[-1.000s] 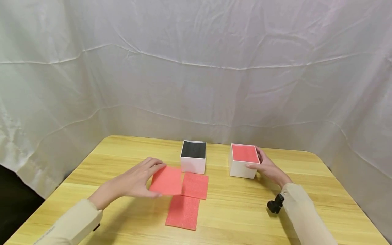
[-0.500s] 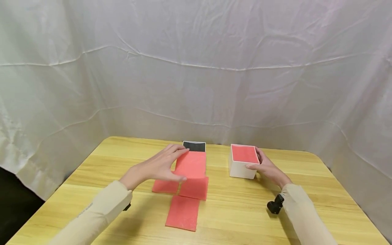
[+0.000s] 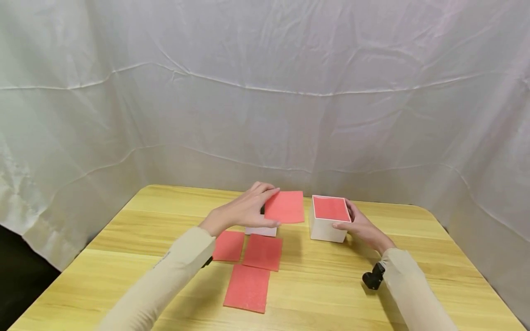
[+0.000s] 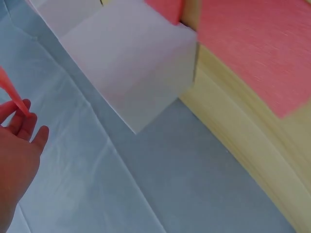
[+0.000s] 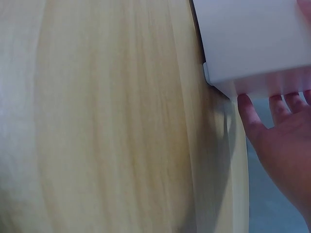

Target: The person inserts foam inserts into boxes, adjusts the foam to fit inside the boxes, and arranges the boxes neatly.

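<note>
Red foam, a thin square sheet [image 3: 285, 207], sat pinched flat in your left hand [image 3: 244, 211], level above the gap between the two white square boxes, so it could travel without bending. Your right hand [image 3: 361, 225] cupped the right-hand white box [image 3: 327, 227], already topped red, steadying it. A second earlier that sheet hovered low over the other red squares [image 3: 248, 257] on the wooden tabletop [image 3: 314, 285].
</note>
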